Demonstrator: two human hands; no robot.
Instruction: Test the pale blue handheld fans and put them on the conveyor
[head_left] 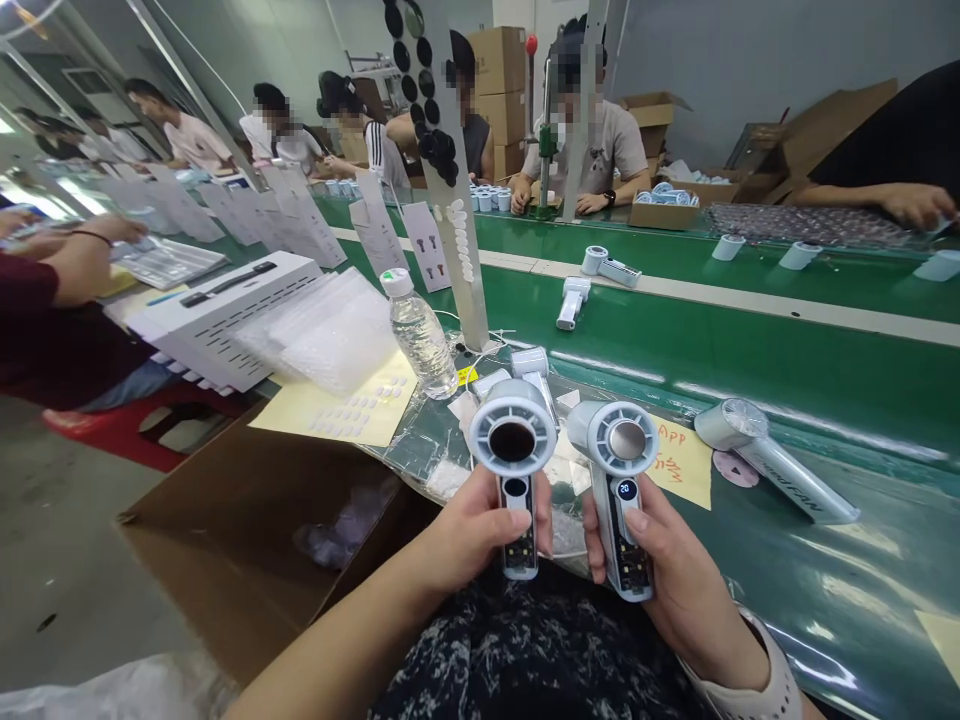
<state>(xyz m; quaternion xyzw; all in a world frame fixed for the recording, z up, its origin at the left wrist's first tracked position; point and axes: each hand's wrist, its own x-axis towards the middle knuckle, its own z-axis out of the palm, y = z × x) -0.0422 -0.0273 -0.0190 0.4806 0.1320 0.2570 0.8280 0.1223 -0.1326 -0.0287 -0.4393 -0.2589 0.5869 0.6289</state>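
My left hand [480, 520] is wrapped round the handle of a light blue handheld fan [513, 425]; its round head has a dark centre, and its small display is dark. Beside it, my right hand [675, 550] grips a second handheld fan [624, 437] with a silvery centre and a display lit with "20". Each thumb rests on the front of its handle. Behind the left one, another fan [531, 365] lies on the bench, partly hidden. To the right lies a fan in clear wrap [772, 460], close to a yellow note [686, 460] with red writing.
A water bottle [420, 335] stands by a metal post [461, 250] bearing round stickers. An open cardboard box [247, 540] is below left, near a white slotted case [232, 310]. Two fans [574, 300] lie on the green conveyor belt [675, 340]. Several co-workers sit across it.
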